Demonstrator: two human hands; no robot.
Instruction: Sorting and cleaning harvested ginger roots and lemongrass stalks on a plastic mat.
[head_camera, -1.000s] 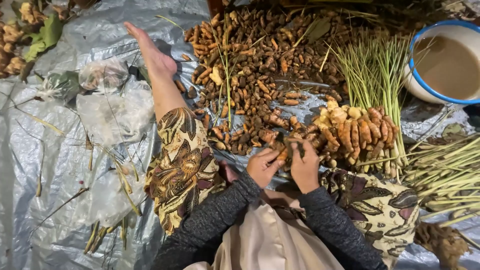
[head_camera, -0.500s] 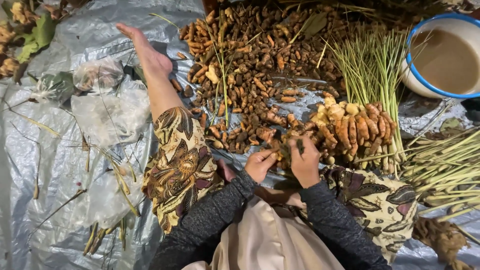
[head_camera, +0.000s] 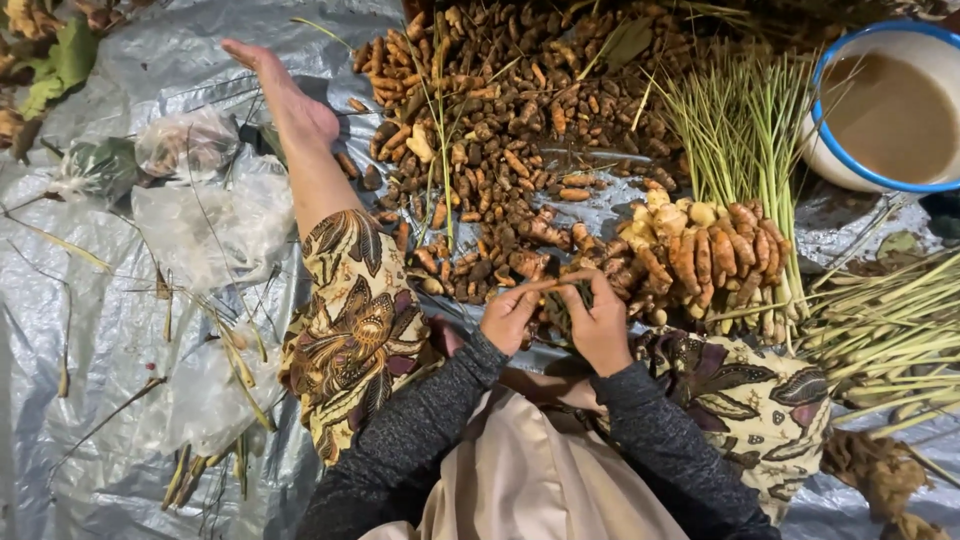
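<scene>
I sit on a grey plastic sheet (head_camera: 120, 330) with my left leg stretched out, foot (head_camera: 290, 95) bare. My left hand (head_camera: 512, 315) and my right hand (head_camera: 600, 325) meet in front of my lap, fingers pinched together on a small brown root piece (head_camera: 556, 288). Just beyond them lies a big heap of brown turmeric-like roots (head_camera: 510, 130). To the right of my hands sits a cluster of larger orange-yellow roots (head_camera: 700, 250).
Green lemongrass stalks (head_camera: 740, 130) fan out behind the orange roots, and more stalks (head_camera: 890, 340) lie at the right. A white bowl with a blue rim (head_camera: 830, 150), holding brownish liquid, stands top right. Crumpled clear plastic bags (head_camera: 190, 210) and dry leaves lie left.
Both hands have shifted slightly right and closer together on the small root. The view has moved a little; my leg stays stretched out.
</scene>
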